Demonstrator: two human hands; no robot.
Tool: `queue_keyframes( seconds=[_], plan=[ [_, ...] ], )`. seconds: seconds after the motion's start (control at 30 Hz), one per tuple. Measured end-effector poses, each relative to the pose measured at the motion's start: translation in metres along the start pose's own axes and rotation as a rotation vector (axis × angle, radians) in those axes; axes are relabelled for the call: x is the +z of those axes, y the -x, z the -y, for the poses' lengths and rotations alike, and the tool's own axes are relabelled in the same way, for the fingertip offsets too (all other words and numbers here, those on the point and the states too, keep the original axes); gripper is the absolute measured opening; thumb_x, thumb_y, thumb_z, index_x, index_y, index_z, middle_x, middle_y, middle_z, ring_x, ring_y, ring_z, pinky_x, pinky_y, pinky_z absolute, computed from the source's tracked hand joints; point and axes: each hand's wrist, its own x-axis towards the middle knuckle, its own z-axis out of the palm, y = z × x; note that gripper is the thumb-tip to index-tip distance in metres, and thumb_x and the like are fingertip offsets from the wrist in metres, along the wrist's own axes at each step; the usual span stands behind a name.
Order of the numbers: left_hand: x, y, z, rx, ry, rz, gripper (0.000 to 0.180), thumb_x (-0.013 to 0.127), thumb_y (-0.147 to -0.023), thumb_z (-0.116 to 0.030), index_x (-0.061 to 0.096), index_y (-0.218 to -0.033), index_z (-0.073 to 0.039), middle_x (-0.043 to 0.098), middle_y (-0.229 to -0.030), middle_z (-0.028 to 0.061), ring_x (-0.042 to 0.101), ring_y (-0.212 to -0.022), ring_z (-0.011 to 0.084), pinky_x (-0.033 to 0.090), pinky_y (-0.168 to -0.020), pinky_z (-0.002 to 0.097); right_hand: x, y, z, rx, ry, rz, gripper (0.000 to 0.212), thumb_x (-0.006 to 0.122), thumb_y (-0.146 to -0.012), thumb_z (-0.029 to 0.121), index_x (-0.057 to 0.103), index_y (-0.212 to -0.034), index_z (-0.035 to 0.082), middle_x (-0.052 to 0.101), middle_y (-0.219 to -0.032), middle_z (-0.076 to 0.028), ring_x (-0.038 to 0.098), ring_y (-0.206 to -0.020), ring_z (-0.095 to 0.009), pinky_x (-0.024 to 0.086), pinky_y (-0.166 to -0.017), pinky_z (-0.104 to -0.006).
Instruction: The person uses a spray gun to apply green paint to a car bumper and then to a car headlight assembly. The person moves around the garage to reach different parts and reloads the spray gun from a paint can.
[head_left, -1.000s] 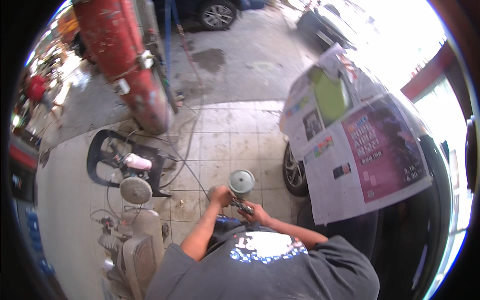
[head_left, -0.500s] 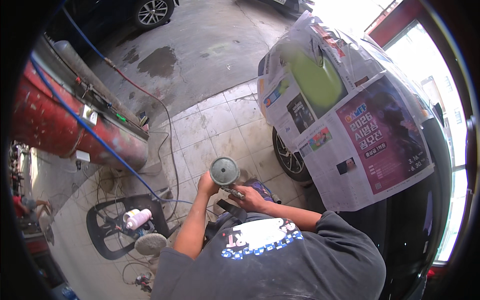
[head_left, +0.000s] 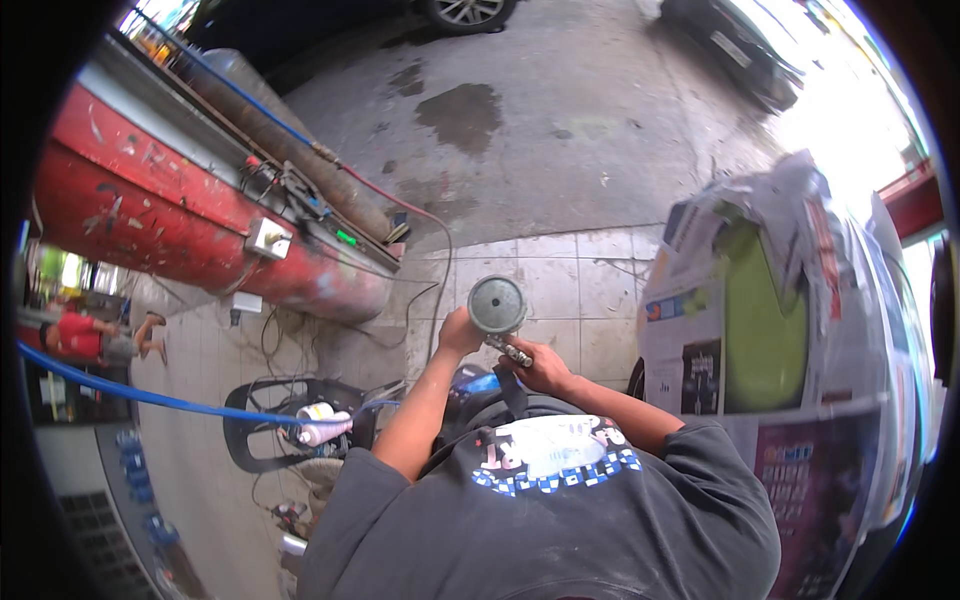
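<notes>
In front of my chest is a spray gun [head_left: 515,352] with a round grey-green cup [head_left: 497,305] on top, seen from above. My left hand [head_left: 459,333] is closed against the gun's left side, its fingertips hidden behind the cup. On the other side, my right hand [head_left: 541,368] grips the metal body just below the cup. To the right stands a car covered in newspaper [head_left: 703,377], with a light green painted panel [head_left: 765,310] exposed in a gap.
A blue hose [head_left: 170,398] crosses at left above a black stand [head_left: 250,440] holding pink-white bottles [head_left: 325,428]. A red pillar [head_left: 150,200] lies beyond, with a person in red [head_left: 80,338] farther off. Cables trail over the tiles [head_left: 545,290]. Parked cars [head_left: 740,45] stand at the back.
The view has swung, so the pillar and papered car sit farther right, the car also lower. Both hands stay at the spray gun, with little change in their hold.
</notes>
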Motion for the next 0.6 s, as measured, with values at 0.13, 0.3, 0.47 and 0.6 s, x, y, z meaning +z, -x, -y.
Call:
queue_keyframes(
  seconds=[0.13,0.3,0.47,0.6],
  plan=[
    [-0.009,-0.039,0.013,-0.275,0.09,-0.008,0.021,0.07,-0.079,-0.026,0.077,-0.092,-0.01,0.073,-0.093,0.0211,0.07,-0.095,0.0416,0.057,-0.078,0.0492,-0.017,-0.068,-0.013,-0.012,0.034,0.077,0.047,0.068,-0.095,0.04,0.059,-0.136,0.019,0.071,-0.098,-0.024,0.065,-0.095,-0.048,0.053,-0.079,-0.0521],
    [-0.029,-0.105,0.028,-0.567,0.233,0.011,0.028,0.07,-0.081,-0.031,0.077,-0.098,-0.01,0.073,-0.098,0.0216,0.07,-0.099,0.0412,0.056,-0.083,0.0502,-0.047,-0.165,-0.042,0.078,0.12,0.288,0.051,0.07,-0.094,0.042,0.058,-0.137,0.018,0.071,-0.104,-0.023,0.066,-0.1,-0.047,0.054,-0.083,-0.05],
    [-0.04,-0.22,0.065,-0.555,0.318,0.135,0.021,0.068,-0.08,-0.022,0.076,-0.093,-0.007,0.073,-0.096,0.0232,0.07,-0.097,0.0424,0.056,-0.084,0.0529,-0.096,-0.265,-0.056,0.14,0.166,0.253,0.055,0.071,-0.093,0.041,0.057,-0.139,0.013,0.07,-0.112,-0.024,0.067,-0.106,-0.043,0.054,-0.088,-0.0467],
    [-0.046,-0.313,0.101,-0.353,0.345,0.178,0.023,0.067,-0.081,-0.022,0.074,-0.096,-0.007,0.072,-0.1,0.0231,0.069,-0.101,0.0426,0.056,-0.086,0.0513,-0.152,-0.35,-0.043,0.182,0.192,0.32,0.05,0.069,-0.095,0.035,0.059,-0.138,0.01,0.07,-0.117,-0.023,0.066,-0.109,-0.042,0.054,-0.09,-0.0464]
  ],
)
